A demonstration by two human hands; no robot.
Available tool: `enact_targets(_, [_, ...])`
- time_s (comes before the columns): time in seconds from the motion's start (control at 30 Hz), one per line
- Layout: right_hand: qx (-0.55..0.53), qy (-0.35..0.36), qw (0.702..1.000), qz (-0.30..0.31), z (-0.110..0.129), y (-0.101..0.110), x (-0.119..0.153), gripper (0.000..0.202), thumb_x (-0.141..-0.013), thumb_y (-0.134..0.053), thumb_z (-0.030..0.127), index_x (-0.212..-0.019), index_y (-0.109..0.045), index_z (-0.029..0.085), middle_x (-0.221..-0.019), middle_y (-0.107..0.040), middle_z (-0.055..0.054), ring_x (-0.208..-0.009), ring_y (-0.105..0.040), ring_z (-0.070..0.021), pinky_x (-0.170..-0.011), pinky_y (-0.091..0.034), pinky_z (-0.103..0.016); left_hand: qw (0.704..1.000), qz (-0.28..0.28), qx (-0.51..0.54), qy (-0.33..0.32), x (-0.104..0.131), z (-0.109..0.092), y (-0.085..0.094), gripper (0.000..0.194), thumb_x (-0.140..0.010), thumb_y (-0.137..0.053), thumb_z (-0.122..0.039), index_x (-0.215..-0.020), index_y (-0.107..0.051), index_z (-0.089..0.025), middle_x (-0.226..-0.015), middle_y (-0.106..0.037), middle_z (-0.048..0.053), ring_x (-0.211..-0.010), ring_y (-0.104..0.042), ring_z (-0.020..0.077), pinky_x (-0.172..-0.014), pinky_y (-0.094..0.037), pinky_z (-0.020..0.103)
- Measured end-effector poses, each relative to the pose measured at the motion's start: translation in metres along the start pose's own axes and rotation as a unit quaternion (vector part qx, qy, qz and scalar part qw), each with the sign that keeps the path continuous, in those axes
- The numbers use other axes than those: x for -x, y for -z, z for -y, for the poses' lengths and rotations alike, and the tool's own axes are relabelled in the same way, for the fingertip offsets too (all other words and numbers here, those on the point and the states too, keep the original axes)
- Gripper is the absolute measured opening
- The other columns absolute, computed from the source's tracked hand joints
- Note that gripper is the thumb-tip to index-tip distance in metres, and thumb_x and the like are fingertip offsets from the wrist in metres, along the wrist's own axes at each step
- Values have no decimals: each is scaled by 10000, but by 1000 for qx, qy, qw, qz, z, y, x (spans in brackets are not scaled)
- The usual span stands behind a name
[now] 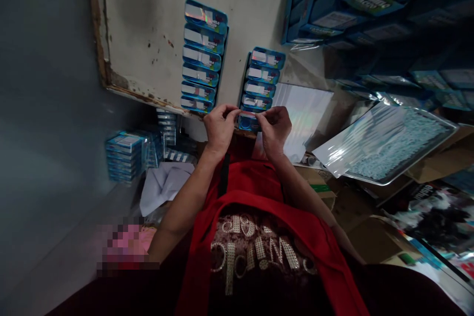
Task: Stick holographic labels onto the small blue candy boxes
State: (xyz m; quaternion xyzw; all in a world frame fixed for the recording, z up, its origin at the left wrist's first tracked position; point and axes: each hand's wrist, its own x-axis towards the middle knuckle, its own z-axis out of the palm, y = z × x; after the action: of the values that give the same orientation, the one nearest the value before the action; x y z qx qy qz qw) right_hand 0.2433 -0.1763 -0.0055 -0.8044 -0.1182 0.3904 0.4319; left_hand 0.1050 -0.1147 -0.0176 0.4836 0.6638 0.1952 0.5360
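Observation:
Both of my hands meet at the near end of the right row of small blue tins. Between my left hand and my right hand stretches a narrow, shiny, reddish strip, pinched at its ends by thumb and forefinger. It lies over or just above the nearest tin; whether it touches cannot be made out. To the left stands a second row of blue tins, with pale labels and shiny bands across them. My fingertips partly cover the nearest tins of the right row.
The pale table has a worn edge at left. Blue display boxes are stacked at right, above a metal tray of pale blue pieces under shiny sheets. Another shiny sheet lies right of my hand. Wrapped tin stacks sit lower left.

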Motion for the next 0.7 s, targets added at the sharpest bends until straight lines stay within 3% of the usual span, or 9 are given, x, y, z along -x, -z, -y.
enact_targets(0.17, [26,14,1000,2,-6,-3,-4,251,-813,-790,299,-896,-555,275,-807,-665,66,-750,-648,-127,-744,-513,-260,1000,-2,15,17,-2,3,-4,46,-883,-776,-251,-841,-782,-234,-849,-786,10,-835,-740,193,-809,-574,291])
enact_targets(0.27, [84,42,996,-8,-10,0,-8,256,-840,-785,298,-955,-558,275,-819,-641,70,-739,-621,-127,-733,-481,-265,994,10,86,64,-4,14,-10,88,-867,-801,-291,-858,-768,-210,-843,-770,14,-788,-720,174,-773,-579,280])
enact_targets(0.37, [156,54,986,-34,-14,2,-12,391,-797,-859,334,-1005,-532,279,-782,-549,87,-703,-529,-131,-682,-420,-269,966,23,214,142,-7,32,-21,340,-792,-915,-364,-1040,-760,-192,-890,-747,17,-794,-709,156,-754,-576,258])
enact_targets(0.47, [156,46,987,-13,-19,3,-13,430,-793,-866,351,-982,-486,281,-767,-485,94,-681,-467,-126,-657,-381,-273,936,14,285,208,-11,50,-36,614,-735,-984,-404,-1249,-710,-212,-918,-715,2,-749,-678,127,-690,-541,220])
enact_targets(0.53, [130,46,990,19,-21,6,-15,387,-822,-819,340,-986,-473,282,-778,-496,91,-691,-480,-125,-668,-387,-271,937,-8,266,226,-12,56,-44,492,-821,-915,-389,-1221,-709,-191,-892,-702,1,-730,-662,120,-670,-525,209])
enact_targets(0.6, [109,39,991,72,-23,17,-22,304,-845,-745,308,-995,-483,279,-765,-508,87,-687,-501,-131,-666,-403,-269,960,-33,186,205,-10,58,-43,288,-900,-811,-300,-1141,-725,-167,-860,-695,6,-747,-660,127,-687,-521,207])
enact_targets(0.7, [149,49,975,155,-23,55,-50,184,-870,-653,264,-1019,-543,265,-765,-560,57,-706,-555,-161,-682,-454,-291,994,-64,-11,86,9,51,-26,203,-920,-734,-198,-1121,-740,-168,-943,-716,38,-834,-680,161,-775,-545,251])
